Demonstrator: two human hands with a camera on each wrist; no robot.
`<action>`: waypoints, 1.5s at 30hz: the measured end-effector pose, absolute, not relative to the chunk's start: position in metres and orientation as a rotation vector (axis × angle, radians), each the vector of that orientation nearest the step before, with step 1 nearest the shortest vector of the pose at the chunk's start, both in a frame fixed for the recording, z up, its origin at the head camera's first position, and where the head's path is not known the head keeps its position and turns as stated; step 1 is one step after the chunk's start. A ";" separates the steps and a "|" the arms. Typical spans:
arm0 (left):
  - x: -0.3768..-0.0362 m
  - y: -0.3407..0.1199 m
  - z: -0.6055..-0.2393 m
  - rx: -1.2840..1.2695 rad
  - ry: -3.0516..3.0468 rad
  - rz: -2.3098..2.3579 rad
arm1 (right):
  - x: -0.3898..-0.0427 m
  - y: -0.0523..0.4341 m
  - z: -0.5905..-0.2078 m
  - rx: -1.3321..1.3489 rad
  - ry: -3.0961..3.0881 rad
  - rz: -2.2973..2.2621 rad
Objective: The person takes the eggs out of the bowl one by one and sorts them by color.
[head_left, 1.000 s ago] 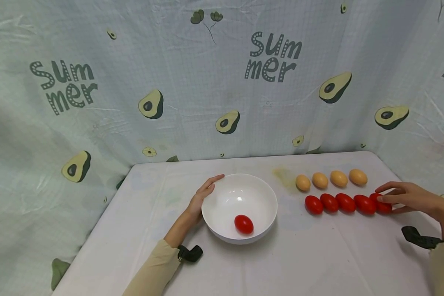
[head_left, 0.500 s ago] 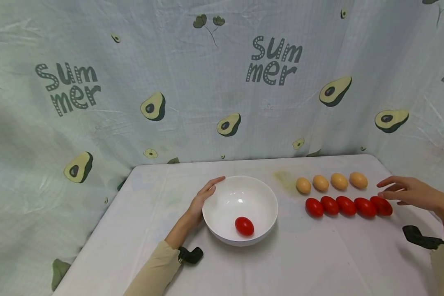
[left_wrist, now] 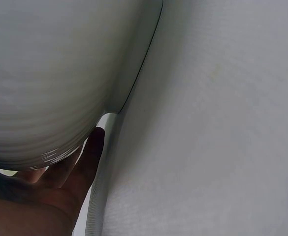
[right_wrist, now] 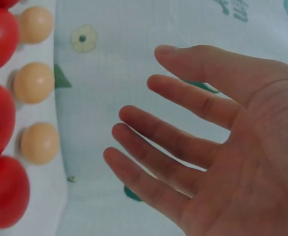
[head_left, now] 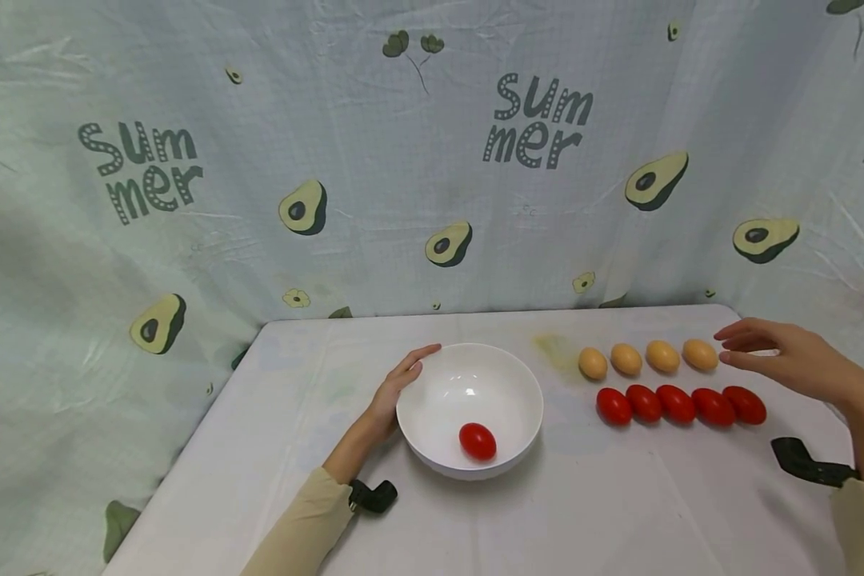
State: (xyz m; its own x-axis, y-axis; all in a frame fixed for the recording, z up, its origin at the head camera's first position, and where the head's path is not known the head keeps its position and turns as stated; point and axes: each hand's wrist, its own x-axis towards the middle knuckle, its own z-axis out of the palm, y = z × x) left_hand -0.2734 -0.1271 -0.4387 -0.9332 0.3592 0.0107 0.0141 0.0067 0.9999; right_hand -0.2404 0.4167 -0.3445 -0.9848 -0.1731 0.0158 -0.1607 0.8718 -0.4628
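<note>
A white bowl [head_left: 432,400] stands mid-table with one glossy red egg-shaped piece [head_left: 478,442] inside it. My left hand [head_left: 391,394] rests along the bowl's left side, fingers extended against the outer wall; the left wrist view shows the fingers [left_wrist: 92,152] beneath the bowl's curve. On the right, a row of several red egg-shaped pieces [head_left: 677,404] lies on the cloth. Behind them is a row of several smaller yellow-orange eggs [head_left: 662,357]. My right hand [head_left: 785,356] hovers above the right ends of both rows, holding nothing; its fingers [right_wrist: 168,132] are spread in the right wrist view.
A white cloth [head_left: 583,512] covers the table, with a yellowish stain [head_left: 554,352] near the back. A patterned curtain [head_left: 374,160] with avocados and lettering hangs behind and along the sides. Black wrist cameras [head_left: 373,496] are strapped to both forearms.
My right hand has lifted off the rightmost red piece and moved up and back toward the yellow eggs' end. My left hand stays at the bowl. The head view has shifted slightly.
</note>
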 end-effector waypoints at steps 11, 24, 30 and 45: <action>-0.273 -0.127 -0.439 0.390 2.039 2.022 | -0.234 0.376 -0.329 -0.421 3.120 -0.852; -0.272 -0.126 -0.438 0.387 2.048 2.010 | -0.231 0.335 -0.327 -0.630 3.154 -0.969; -0.272 -0.127 -0.438 0.396 2.031 2.024 | -0.229 0.320 -0.330 -0.710 3.140 -0.994; -0.272 -0.127 -0.438 0.382 2.030 2.020 | -0.225 0.280 -0.334 -0.887 3.084 -0.980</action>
